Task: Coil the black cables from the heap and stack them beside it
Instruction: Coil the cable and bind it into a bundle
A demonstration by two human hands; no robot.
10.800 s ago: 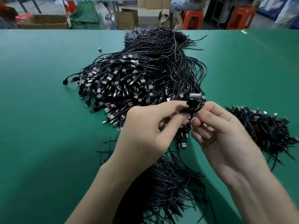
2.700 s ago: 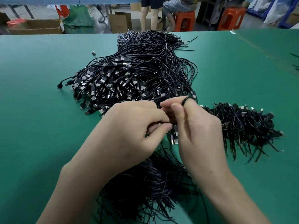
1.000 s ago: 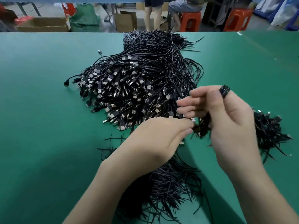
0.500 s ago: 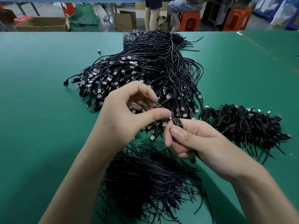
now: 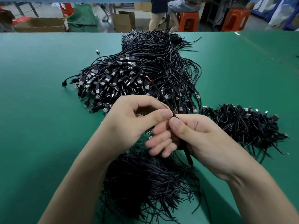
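Coil released onto black coiled-cable stack [image 5: 242,125] right of right hand [image 5: 202,138]; both it and left hand [image 5: 129,120] now pinch fresh thin black cable [image 5: 159,93]: next coil starts.

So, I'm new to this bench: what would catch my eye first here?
The big heap of black cables fills the middle of the green table. In front of it the left hand and right hand pinch one cable; a stack of coiled cables lies to the right.

Both hands [image 5: 163,126] pinch one cable [image 5: 163,96] before heap [image 5: 137,78]; coiled stack [image 5: 246,123] right.
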